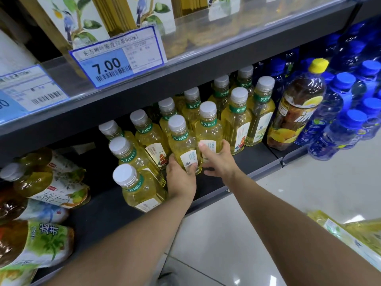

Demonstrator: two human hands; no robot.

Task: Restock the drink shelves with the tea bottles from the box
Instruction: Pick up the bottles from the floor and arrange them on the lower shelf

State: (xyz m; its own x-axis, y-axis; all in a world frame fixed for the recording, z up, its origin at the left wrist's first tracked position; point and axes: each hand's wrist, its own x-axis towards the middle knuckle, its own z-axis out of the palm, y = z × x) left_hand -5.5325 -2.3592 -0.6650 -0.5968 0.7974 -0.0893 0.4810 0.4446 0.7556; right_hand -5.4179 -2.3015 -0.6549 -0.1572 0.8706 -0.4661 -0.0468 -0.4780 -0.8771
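Fourteen pale tea bottles (183,141), one yellow-capped bottle (299,106), two price tags (117,56).

Dark shelf (243,162) carries yellow tea bottles (237,120) beside blue bottles (338,133).

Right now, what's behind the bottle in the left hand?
More grey-capped tea bottles in rows behind the held bottle. The shelf above shadows the back, so the row's end is hidden.

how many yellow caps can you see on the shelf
1. The yellow cap tops the brown tea bottle standing between the pale tea bottles and the blue bottles on the right. Every other visible cap is white or blue; more could be hidden behind.
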